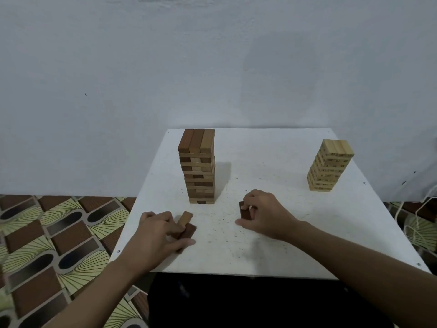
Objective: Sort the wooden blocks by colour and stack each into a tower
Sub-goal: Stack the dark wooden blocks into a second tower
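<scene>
Your left hand (157, 233) sits at the lower left of the white table (260, 252), fingers curled over and thumb closed against a pair of blocks (186, 224) lying side by side. One is a tan block (185, 218), the other a reddish-brown block (190, 230), and their far ends stick out past your fingers. Your right hand (264, 213) is near the centre of the frame, fingertips and thumb pinching a dark brown block (244, 212) that stands on end on the tabletop. The brown tower (199, 166) stands upright just beyond and between your hands, left of centre, capped by three blocks laid side by side, with mixed brown and tan layers below. The pale tower (327, 165) stands upright toward the right edge of the table, well apart from the brown one and from both hands. A patterned floor covering (59, 233) fills the lower left of the frame, and a plain wall (212, 67) fills the upper half.
</scene>
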The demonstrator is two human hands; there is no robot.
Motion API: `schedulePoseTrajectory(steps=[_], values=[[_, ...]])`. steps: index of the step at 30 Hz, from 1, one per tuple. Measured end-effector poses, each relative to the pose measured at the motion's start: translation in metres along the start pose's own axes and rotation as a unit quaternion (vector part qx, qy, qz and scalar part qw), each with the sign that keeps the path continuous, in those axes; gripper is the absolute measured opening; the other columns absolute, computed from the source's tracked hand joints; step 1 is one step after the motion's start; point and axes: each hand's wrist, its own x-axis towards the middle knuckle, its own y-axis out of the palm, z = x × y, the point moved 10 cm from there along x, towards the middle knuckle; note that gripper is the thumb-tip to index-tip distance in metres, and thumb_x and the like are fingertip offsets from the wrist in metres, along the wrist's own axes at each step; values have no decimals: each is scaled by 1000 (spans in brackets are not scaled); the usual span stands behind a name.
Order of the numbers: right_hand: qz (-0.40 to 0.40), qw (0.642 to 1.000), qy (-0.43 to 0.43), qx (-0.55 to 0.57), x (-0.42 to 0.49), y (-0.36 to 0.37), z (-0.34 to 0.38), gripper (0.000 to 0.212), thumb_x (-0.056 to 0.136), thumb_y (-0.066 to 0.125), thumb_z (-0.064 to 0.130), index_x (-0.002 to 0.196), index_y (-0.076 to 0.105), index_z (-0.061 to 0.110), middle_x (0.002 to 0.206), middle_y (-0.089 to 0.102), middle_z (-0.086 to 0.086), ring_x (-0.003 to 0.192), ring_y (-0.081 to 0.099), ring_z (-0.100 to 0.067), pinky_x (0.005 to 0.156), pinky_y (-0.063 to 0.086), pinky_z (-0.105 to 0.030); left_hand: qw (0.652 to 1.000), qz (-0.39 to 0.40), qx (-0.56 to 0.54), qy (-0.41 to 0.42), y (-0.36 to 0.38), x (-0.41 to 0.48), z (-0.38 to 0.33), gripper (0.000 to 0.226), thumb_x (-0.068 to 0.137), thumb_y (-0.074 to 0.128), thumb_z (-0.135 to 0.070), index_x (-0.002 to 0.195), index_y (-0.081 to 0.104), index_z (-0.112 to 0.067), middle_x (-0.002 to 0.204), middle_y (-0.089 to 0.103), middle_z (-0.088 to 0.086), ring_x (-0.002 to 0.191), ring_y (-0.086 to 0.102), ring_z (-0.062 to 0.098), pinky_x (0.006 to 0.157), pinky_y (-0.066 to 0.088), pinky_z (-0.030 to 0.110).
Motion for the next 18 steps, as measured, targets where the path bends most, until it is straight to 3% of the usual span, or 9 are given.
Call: schedulePoseTrajectory(steps=[4,9,13,18], values=[[35,999,1,27,-3,8,7,53,67,85,58,98,72,17,98,60,8,79,59,-9,67,51,-19,998,22,-38,36,12,1,-24,61,81,51,-80,102,81,-31,79,51,-14,76,50,1,68,35,12],[94,994,-3,49,-9,15,19,72,52,90,63,108,73,20,98,61,9,77,58,-8,70,53,-22,997,-21,-23,64,29,2,-59,43,91,50,-59,102,81,-32,77,45,-14,70,50,5,62,42,21],[95,995,-22,37,-12,13,26,66,54,91,58,104,72,20,94,61,8,79,54,-7,70,50,-22,995,-43,-23,91,36,14,-90,14,88,75,-39,97,82,-30,73,43,-11,64,50,9,57,41,21],[94,994,-16,48,-14,0,13,61,55,95,48,105,74,20,93,62,9,77,55,-2,71,48,-17,992,61,-95,60,49,28,-95,39,86,74,-54,119,76,-33,87,44,-15,83,49,5,73,36,14]])
